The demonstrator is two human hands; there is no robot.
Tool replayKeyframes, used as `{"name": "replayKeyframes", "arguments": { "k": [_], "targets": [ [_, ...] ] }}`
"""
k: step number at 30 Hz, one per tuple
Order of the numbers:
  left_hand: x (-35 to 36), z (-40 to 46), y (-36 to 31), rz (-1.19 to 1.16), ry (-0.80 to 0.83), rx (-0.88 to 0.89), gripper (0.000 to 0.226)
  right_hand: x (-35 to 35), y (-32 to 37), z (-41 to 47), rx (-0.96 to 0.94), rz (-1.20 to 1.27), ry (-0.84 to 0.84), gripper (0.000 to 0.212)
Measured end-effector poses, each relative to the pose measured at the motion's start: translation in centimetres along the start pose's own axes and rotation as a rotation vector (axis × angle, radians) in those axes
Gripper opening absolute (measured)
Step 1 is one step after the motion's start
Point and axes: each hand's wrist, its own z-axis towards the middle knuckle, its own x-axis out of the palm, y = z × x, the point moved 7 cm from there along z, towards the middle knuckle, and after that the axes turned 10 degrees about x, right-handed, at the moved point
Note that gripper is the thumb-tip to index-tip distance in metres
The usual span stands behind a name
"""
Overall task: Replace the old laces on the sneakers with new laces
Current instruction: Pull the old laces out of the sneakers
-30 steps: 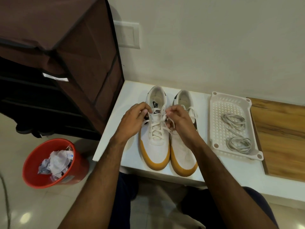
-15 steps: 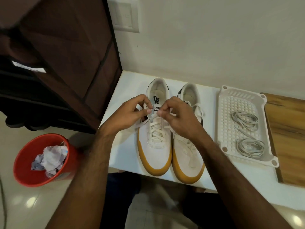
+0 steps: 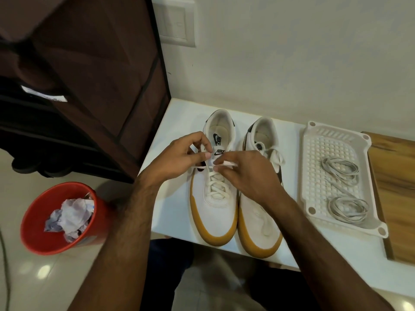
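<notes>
Two white sneakers with tan soles stand side by side on the white shelf (image 3: 179, 122). The left sneaker (image 3: 213, 212) is laced with a white lace (image 3: 216, 187). At its tongue my left hand (image 3: 179, 158) pinches one lace end and my right hand (image 3: 244, 173) pinches the other. The right sneaker (image 3: 258, 218) lies partly under my right wrist, its lace loose near the collar. Two coiled grey laces (image 3: 345, 187) lie in the white perforated tray (image 3: 314, 135) to the right.
A brown fabric wardrobe (image 3: 94, 63) stands at the left against the shelf. A red bin (image 3: 36, 221) with crumpled paper sits on the floor below it. A wooden board (image 3: 399, 187) adjoins the tray on the right. The wall is close behind.
The view has shifted, so the shoes sit more to the right. Both hands stay at the left sneaker's top eyelets and have drawn the lace ends slightly apart.
</notes>
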Motion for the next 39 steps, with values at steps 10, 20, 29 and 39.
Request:
{"name": "replayKeyframes", "arguments": {
  "k": [10, 20, 29, 39],
  "targets": [
    [-0.1, -0.1, -0.2, 0.019, -0.002, -0.007, 0.005, -1.2, -1.8, 0.7, 0.138, 0.451, 0.000, 0.011],
    [-0.1, -0.1, -0.2, 0.024, -0.001, 0.001, 0.006, -1.7, -1.2, 0.0, 0.294, 0.953, 0.095, 0.016],
    [-0.1, -0.1, -0.3, 0.038, -0.004, 0.007, 0.006, 0.1, 0.8, -0.2, 0.047, -0.165, -0.020, 0.015],
    [0.0, -0.1, -0.5, 0.038, -0.001, -0.009, 0.006, -1.6, -0.9, 0.3, 0.238, 1.348, 0.183, 0.017]
  ]
}}
